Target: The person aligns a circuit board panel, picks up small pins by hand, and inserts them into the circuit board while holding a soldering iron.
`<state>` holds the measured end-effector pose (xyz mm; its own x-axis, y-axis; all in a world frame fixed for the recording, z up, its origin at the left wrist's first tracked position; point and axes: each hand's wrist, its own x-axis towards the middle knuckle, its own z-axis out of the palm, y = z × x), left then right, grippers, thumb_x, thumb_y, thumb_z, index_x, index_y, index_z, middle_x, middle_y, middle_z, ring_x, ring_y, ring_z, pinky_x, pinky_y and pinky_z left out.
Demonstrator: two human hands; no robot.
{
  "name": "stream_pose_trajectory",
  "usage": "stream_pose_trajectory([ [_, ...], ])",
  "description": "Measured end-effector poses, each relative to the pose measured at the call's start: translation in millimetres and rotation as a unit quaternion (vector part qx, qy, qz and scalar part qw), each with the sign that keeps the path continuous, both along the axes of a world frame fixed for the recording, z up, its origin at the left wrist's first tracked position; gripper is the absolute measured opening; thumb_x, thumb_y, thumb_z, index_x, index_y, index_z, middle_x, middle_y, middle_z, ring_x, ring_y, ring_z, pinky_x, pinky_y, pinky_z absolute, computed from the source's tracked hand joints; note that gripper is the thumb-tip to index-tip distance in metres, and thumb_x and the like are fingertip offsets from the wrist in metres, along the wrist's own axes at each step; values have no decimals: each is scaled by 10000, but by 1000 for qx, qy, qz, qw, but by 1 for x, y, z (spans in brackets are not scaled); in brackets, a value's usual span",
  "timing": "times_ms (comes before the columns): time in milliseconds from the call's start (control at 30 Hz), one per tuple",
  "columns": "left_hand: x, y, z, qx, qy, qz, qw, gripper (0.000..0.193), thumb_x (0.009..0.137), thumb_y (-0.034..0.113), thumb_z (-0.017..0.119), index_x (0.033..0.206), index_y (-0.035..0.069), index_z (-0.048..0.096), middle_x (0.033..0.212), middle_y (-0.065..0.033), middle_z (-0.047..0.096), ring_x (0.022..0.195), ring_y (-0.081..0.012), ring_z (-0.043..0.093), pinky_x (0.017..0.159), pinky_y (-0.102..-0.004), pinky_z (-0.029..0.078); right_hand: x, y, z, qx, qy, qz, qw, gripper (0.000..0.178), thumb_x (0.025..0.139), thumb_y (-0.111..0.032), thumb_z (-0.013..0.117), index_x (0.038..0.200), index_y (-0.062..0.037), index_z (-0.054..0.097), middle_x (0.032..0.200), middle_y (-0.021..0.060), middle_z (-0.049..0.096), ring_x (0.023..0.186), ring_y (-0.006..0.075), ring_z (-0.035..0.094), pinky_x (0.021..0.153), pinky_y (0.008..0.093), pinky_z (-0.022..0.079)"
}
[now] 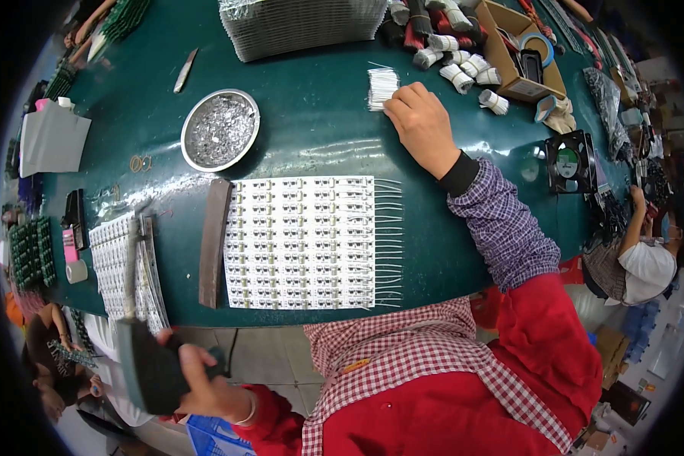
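Green table (311, 137): right hand (425, 125) on white wires (382, 87), left hand (205, 384) gripping soldering iron (140, 334).

Red jacket on the torso and both upper arms. Red-and-white checked apron or bib over the chest, with a small orange mark near its middle. Right forearm in a purple-blue plaid sleeve cover ending in a black knit cuff at the wrist. Left wrist has a thin white bracelet. Both hands bare, no gloves.
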<state>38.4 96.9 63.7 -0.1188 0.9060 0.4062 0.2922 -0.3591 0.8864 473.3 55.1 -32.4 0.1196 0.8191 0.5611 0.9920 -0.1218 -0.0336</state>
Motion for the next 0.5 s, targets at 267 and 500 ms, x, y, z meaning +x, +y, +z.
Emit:
stream_pose_trajectory([
  [267,58,-26,-19,-211,-119,-45,969,517,848,-91,635,1347,-91,498,1135,-246,653,536,-111,516,453,-219,387,-4,2,-1,32,-2,7,999,81,785,-43,695,826,-67,630,848,47,603,861,235,580,718,356,459],
  [500,58,-26,-29,-213,-122,-96,965,530,853,-91,650,1361,-65,499,1157,-248,652,559,-109,536,456,-215,408,-1,0,-2,22,27,20,999,133,797,-14,714,907,-42,645,890,79,602,863,263,586,731,378,484],
])
